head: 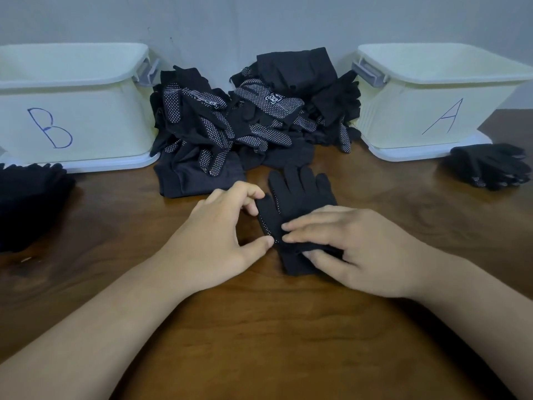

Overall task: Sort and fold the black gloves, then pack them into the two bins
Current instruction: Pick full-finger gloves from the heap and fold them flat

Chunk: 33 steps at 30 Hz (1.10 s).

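Both hands work one glove (300, 194) mid-bench (259, 336): left hand (219, 229), fingers curled, nips its dotted edge, likely squaring it; right hand (346, 249) lies flat, fingers straight, pinning the cuff. Unsorted pile (239, 119) waits between bin B (72, 111) and bin A (432, 105).

Near glove (300, 194): black knit; I log a line of small white dots down its left edge. Glove pile (230, 116): black, with white dot grids and one white logo patch. Left bin (86, 116) and right bin (403, 111): pale cream, with blue marker letters B and A. Table (259, 327): dark brown wood grain. Wall (230, 18): blue-grey.
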Each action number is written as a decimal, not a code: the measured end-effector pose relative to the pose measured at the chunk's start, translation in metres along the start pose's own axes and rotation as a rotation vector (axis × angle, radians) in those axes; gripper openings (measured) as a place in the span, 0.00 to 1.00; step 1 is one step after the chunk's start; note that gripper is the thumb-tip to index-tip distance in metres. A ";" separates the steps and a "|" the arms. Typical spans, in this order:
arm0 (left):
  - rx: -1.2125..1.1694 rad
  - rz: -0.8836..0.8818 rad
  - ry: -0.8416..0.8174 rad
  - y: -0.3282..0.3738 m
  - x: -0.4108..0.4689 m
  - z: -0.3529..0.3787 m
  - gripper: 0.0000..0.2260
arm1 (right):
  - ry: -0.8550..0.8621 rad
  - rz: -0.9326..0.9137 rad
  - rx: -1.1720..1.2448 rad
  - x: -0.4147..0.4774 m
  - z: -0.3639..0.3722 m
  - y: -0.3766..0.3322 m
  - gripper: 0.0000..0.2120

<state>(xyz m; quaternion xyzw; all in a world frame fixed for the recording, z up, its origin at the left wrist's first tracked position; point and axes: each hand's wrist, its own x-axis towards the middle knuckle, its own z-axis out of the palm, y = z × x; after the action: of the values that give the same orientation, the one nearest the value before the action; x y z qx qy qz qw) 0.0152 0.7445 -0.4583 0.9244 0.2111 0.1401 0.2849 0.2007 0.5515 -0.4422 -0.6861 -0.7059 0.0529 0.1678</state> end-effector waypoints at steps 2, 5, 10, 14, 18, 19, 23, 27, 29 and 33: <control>0.021 -0.002 -0.008 0.001 0.000 0.000 0.30 | 0.014 0.029 0.031 -0.001 0.002 -0.001 0.19; 0.020 -0.008 -0.007 0.003 0.000 -0.001 0.30 | 0.142 0.086 0.112 0.000 0.004 -0.001 0.19; 0.037 0.002 -0.013 0.002 0.001 -0.001 0.31 | 0.148 0.086 0.142 0.002 0.005 -0.003 0.20; 0.048 0.072 0.013 0.001 0.001 -0.001 0.27 | 0.023 0.098 0.094 0.003 0.008 -0.002 0.21; 0.065 0.195 -0.034 0.000 -0.001 -0.003 0.15 | -0.012 0.106 0.095 0.002 0.004 -0.003 0.22; 0.086 0.219 -0.051 -0.001 -0.001 -0.003 0.11 | -0.031 0.103 0.082 0.001 0.002 -0.004 0.23; 0.029 0.167 -0.009 0.000 -0.001 -0.003 0.07 | -0.108 0.068 0.053 -0.004 -0.003 -0.007 0.29; 0.028 0.174 0.025 0.005 -0.004 -0.001 0.04 | -0.066 0.036 0.113 -0.005 -0.004 -0.011 0.23; 0.025 0.195 0.045 0.010 -0.006 -0.001 0.01 | 0.064 0.056 0.184 -0.004 -0.002 -0.009 0.17; 0.079 0.266 -0.047 0.015 -0.010 0.001 0.11 | 0.241 0.157 0.175 -0.002 0.003 0.004 0.16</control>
<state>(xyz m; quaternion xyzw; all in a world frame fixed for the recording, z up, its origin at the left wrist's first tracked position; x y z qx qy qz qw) 0.0119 0.7279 -0.4518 0.9579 0.0853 0.1464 0.2320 0.2037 0.5505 -0.4468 -0.7233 -0.6176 0.0443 0.3057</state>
